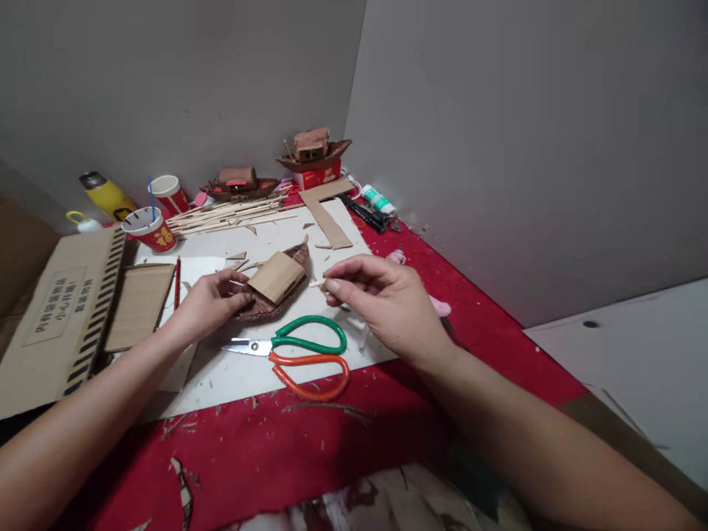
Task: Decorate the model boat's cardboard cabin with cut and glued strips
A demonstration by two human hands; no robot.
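A small brown model boat (276,284) with a folded cardboard roof lies on a white sheet (232,376) in the middle of the table. My left hand (207,302) grips the boat's near end with closed fingers. My right hand (381,299) hovers just right of the boat and pinches a short thin wooden stick (317,282) between thumb and fingertips, its tip pointing at the hull. Scissors (299,350) with one green and one orange handle lie on the sheet just in front of both hands.
A red cloth (276,450) covers the table, littered with cardboard scraps. Behind lie a bundle of wooden sticks (226,214), two finished model boats (240,184) (313,151), two paper cups (149,228), a yellow bottle (108,195) and a glue tube (379,200). Cardboard pieces (60,317) sit at the left.
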